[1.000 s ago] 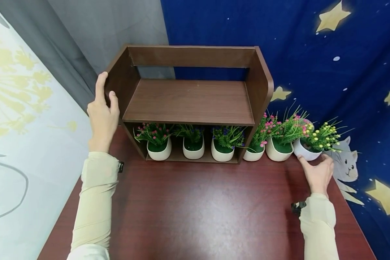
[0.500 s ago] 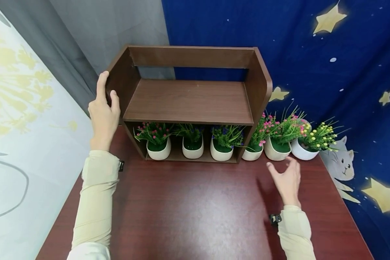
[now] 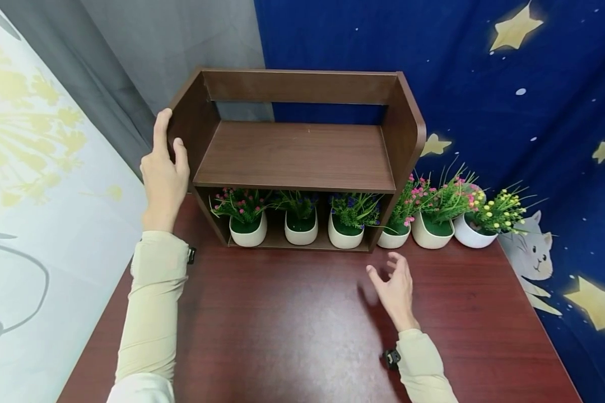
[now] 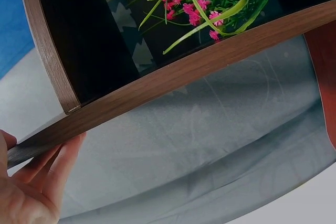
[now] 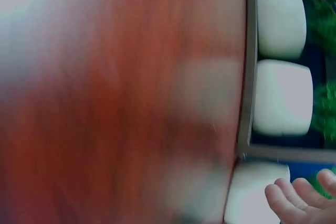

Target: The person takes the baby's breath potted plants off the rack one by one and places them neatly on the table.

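A brown two-tier wooden shelf (image 3: 302, 154) stands at the back of the table. My left hand (image 3: 161, 176) holds the front edge of its left side panel; in the left wrist view the fingers (image 4: 65, 163) lie on one face and the thumb on the other. Inside the lower tier sit white pots of artificial flowers: a pink one (image 3: 249, 232), a dark blue-violet one (image 3: 301, 230) and a blue one (image 3: 345, 232). My right hand (image 3: 395, 291) hovers over the table in front of the shelf's right end, fingers apart and loosely bent, holding nothing.
Right of the shelf, a pink-flowered pot (image 3: 394, 239), another pink-flowered pot (image 3: 432, 232) and a yellow-flowered pot (image 3: 476, 232) stand in a row on the red-brown table (image 3: 282, 313). Behind hang a grey curtain (image 3: 181, 33) and a blue starry curtain (image 3: 333, 33).
My right hand has let go of the yellow-flowered pot at the far right and moved left across the table front. My left hand stays on the shelf's side panel.
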Action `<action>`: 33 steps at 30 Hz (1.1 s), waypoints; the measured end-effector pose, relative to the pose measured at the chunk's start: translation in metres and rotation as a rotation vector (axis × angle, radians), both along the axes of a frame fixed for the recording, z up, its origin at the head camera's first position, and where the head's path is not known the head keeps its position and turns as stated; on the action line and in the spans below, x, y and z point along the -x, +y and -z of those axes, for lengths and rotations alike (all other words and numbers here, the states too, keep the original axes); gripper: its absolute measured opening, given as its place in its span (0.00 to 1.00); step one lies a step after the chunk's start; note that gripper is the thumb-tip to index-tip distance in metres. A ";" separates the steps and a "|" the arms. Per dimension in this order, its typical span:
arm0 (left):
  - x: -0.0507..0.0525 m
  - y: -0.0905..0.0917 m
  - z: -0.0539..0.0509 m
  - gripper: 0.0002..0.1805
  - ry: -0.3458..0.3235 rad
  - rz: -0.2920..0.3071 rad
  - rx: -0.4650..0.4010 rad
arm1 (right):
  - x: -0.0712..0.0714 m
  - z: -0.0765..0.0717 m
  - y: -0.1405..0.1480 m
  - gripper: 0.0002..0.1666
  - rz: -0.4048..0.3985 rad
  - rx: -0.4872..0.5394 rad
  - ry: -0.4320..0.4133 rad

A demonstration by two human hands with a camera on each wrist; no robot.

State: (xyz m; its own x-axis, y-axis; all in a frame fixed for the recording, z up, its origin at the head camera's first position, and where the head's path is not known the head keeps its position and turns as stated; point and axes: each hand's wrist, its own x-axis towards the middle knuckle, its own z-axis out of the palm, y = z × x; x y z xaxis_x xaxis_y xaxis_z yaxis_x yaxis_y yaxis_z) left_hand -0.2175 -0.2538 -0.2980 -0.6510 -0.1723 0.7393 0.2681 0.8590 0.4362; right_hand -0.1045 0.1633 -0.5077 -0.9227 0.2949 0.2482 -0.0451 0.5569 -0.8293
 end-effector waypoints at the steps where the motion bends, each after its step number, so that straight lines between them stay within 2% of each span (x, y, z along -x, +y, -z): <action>1: 0.000 0.000 0.000 0.25 0.001 -0.001 0.000 | -0.001 0.001 -0.004 0.32 -0.014 0.006 0.012; 6: 0.000 -0.001 0.003 0.25 -0.014 -0.005 -0.012 | 0.000 0.011 -0.026 0.27 -0.062 0.039 0.091; 11: 0.000 0.000 0.004 0.25 -0.023 0.001 -0.019 | 0.008 0.018 -0.048 0.25 -0.045 0.166 0.191; 17: 0.000 0.000 0.006 0.25 -0.025 -0.005 -0.011 | 0.028 0.026 -0.066 0.29 0.025 0.304 0.188; 23: 0.000 0.000 0.005 0.25 -0.026 -0.004 -0.012 | 0.045 0.030 -0.076 0.38 0.097 0.285 0.139; 28: -0.001 0.001 0.002 0.25 -0.025 -0.003 -0.013 | 0.055 0.029 -0.081 0.41 0.150 0.229 0.128; 33: -0.001 0.002 0.001 0.25 -0.030 -0.003 -0.013 | 0.063 0.030 -0.083 0.44 0.190 0.217 0.109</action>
